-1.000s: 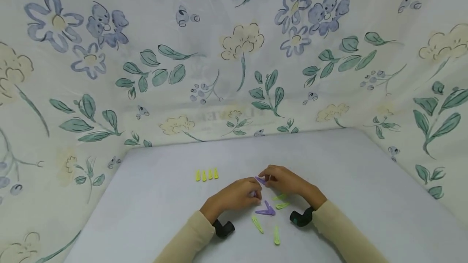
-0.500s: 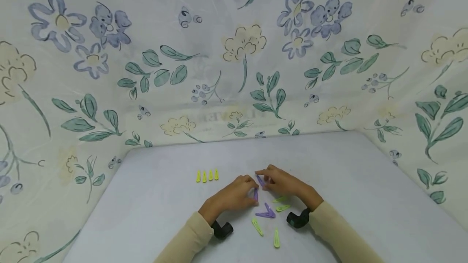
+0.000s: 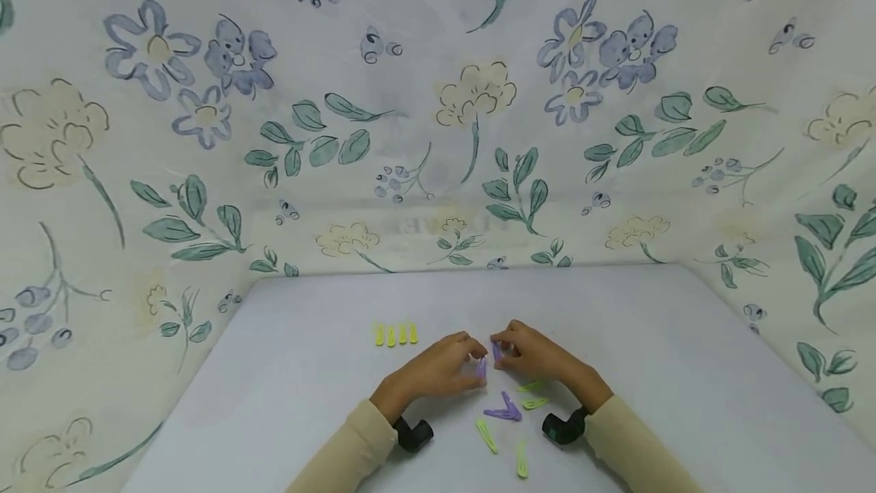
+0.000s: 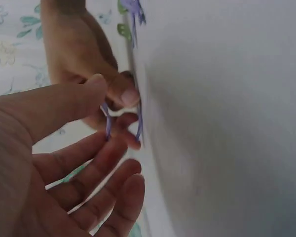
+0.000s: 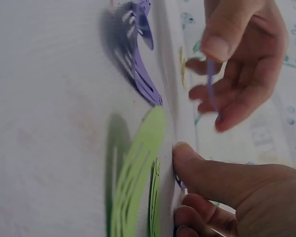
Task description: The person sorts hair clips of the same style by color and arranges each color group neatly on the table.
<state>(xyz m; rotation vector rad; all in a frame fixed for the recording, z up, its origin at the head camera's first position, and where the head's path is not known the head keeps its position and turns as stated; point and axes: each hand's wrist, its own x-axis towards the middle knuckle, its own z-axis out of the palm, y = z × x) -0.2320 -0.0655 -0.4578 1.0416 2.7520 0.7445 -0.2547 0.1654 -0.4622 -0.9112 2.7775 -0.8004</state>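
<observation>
My left hand (image 3: 434, 367) pinches a purple snap hair clip (image 4: 108, 122) between thumb and fingertips, the clip standing upright. Facing it, my right hand (image 3: 537, 352) pinches a second purple hair clip (image 3: 497, 351), mostly covered by the thumb in the right wrist view. The two clips are a short gap apart above the table. Just in front of the hands, more purple clips (image 3: 505, 408) lie crossed in a V on the white surface. Light green hair clips (image 3: 535, 404) lie beside them, near the right wrist.
Several yellow clips (image 3: 391, 336) stand in a neat row left of the hands. Closer to me lie two more green clips, one slanted (image 3: 487, 437) and one straight (image 3: 522, 461). A flower-printed cloth (image 3: 452, 173) rises behind the white table (image 3: 308, 402).
The right hand's purple clip has turned from slanting to nearly upright. The left hand's clip, mostly hidden a second ago, now shows between thumb and fingers. The head view has shifted slightly.
</observation>
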